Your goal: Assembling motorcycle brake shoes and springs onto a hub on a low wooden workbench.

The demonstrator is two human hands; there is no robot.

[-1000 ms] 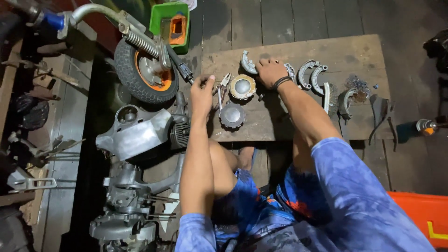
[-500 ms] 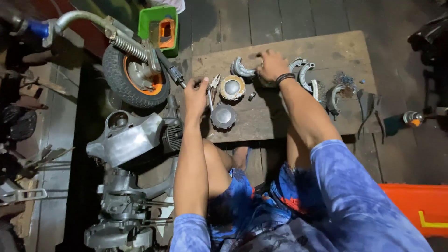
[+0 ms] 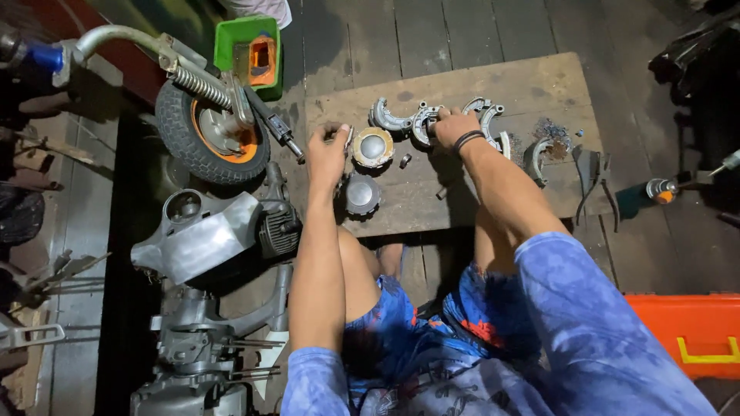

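Note:
I sit at a wooden board strewn with scooter brake parts. My left hand is closed around a small metal tool at the board's left edge, beside a round brass-rimmed hub part. A grey round drum lies just below it. My right hand, with a dark band on the wrist, rests on a curved grey brake shoe, fingers closed over it. Another brake shoe lies to its left and a third brake shoe to its right.
A small scooter wheel with an orange rim and spring fork stands left of the board, above a grey engine block. A green box sits at the back. Pliers lie at the right. An orange case is at lower right.
The view has shifted, so the board sits further to the right in the frame. My right hand moved from the leftmost shoe onto the middle one. My left hand stays by the hub part.

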